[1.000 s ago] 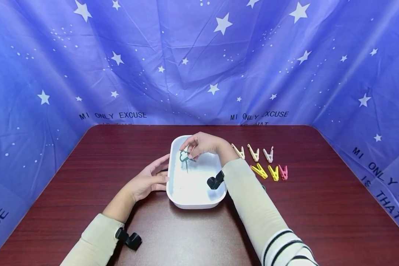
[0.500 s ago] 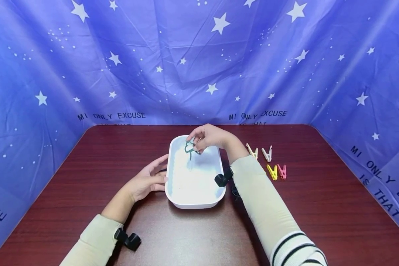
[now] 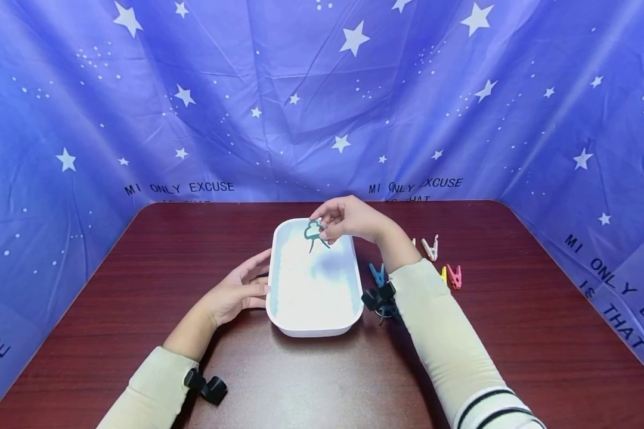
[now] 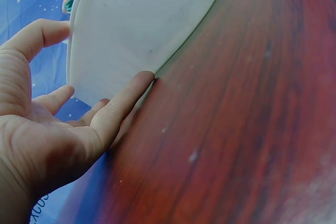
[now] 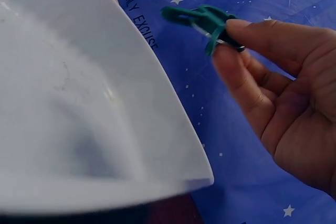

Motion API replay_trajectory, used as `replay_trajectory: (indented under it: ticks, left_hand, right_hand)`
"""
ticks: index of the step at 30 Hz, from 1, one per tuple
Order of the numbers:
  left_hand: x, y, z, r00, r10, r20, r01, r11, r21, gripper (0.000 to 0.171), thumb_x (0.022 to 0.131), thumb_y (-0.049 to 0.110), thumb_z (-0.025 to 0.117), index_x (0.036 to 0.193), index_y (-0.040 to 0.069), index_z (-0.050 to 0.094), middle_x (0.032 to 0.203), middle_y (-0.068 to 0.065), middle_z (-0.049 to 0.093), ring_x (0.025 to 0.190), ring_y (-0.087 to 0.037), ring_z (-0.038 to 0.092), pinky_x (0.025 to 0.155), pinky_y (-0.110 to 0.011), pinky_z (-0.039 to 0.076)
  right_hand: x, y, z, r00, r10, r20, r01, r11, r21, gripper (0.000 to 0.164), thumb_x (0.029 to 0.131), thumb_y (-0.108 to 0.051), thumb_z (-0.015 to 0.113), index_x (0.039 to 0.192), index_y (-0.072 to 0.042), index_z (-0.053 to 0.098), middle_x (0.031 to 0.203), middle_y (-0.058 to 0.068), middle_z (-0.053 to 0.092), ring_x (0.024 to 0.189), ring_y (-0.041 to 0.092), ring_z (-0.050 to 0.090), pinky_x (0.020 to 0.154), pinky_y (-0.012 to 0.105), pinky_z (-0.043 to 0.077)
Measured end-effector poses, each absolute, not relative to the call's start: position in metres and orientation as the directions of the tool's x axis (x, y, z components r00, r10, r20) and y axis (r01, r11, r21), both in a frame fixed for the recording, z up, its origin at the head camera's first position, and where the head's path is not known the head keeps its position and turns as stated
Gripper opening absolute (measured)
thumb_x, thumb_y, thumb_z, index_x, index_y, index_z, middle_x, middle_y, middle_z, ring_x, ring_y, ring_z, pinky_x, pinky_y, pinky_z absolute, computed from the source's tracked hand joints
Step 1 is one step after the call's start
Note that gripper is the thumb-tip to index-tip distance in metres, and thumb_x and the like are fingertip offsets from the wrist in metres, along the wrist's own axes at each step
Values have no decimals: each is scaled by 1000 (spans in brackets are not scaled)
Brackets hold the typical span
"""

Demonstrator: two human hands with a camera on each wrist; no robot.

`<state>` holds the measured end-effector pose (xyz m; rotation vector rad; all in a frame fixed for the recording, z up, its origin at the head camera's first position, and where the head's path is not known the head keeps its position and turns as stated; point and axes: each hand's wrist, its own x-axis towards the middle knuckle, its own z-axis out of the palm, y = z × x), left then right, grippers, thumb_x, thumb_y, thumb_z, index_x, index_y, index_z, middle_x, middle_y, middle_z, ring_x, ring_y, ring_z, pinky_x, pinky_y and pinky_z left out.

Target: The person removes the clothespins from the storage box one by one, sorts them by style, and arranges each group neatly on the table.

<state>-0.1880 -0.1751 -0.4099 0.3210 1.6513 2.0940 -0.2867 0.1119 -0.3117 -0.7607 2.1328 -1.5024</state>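
A white plastic basin (image 3: 314, 331) stands on the table in front of me. My left hand (image 3: 237, 295) is at its left side; in the left wrist view that hand (image 4: 58, 114) has its fingers spread against the outer wall, one at the rim and one low near the tabletop. My right hand (image 3: 351, 218) pinches a dark green spring clip (image 3: 312, 229) over the far right part of the basin. The right wrist view shows the green clip (image 5: 205, 19) between thumb and fingertips, outside the rim, its loop-shaped end pointing away from the palm.
Right of the basin lie a blue clothespin (image 3: 377, 274), a white clothespin (image 3: 431, 248), a pink clothespin (image 3: 454, 276) and a partly hidden yellow clothespin (image 3: 443, 274). A dark green item (image 3: 382, 322) lies beneath the right wrist camera. A starry blue cloth hangs behind the table.
My right hand has lifted the green clip from inside the basin up and rightward toward its far rim. The right forearm now uncovers the blue clothespin and covers others. The left hand stays put.
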Motion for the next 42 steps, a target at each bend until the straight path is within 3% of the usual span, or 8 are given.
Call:
replay_trajectory:
  ticks: [5,15,28,35,42]
  left_hand:
    - [-188,-175,-410,-870,483,-94,-204,-180,962,87,85,-6,61,157,16,17,154,-25,22,120,-30,52,83,-47,56]
    - [-187,-175,-409,-871,481,-97,-207,-182,961,88,85,-6,60,157,16,16,154,-24,21,116,-26,55,83,-47,56]
    - [-186,-175,-407,-868,488,-92,-207,-186,961,88,85,-6,60,157,16,16,155,-24,20,113,-24,57,83,-46,56]
    - [-187,-174,-407,-869,486,-91,-203,-183,962,87,85,-6,60,157,15,16,155,-24,21,114,-24,57,83,-46,56]
    - [-187,-174,-408,-873,478,-100,-205,-174,963,89,84,-6,61,157,15,16,154,-25,21,118,-29,54,83,-46,56]
  right_hand:
    - [-278,120,-314,-779,-628,0,-163,202,-966,41,80,8,72,119,3,64,88,14,67,76,27,69,78,50,57]
    - [-259,133,-323,-818,-558,140,-198,45,-979,40,80,12,69,120,9,61,86,13,61,73,23,66,73,45,59]
    - [-238,157,-335,-856,-495,151,-191,30,-981,44,80,11,71,122,10,58,89,11,60,73,20,65,71,41,59]
    - [-230,171,-340,-864,-471,178,-219,35,-975,42,80,8,72,121,8,60,89,14,62,73,21,65,71,46,59]
    - [-223,187,-345,-868,-462,185,-226,36,-973,40,81,5,72,120,2,63,89,9,63,72,20,66,69,38,59]
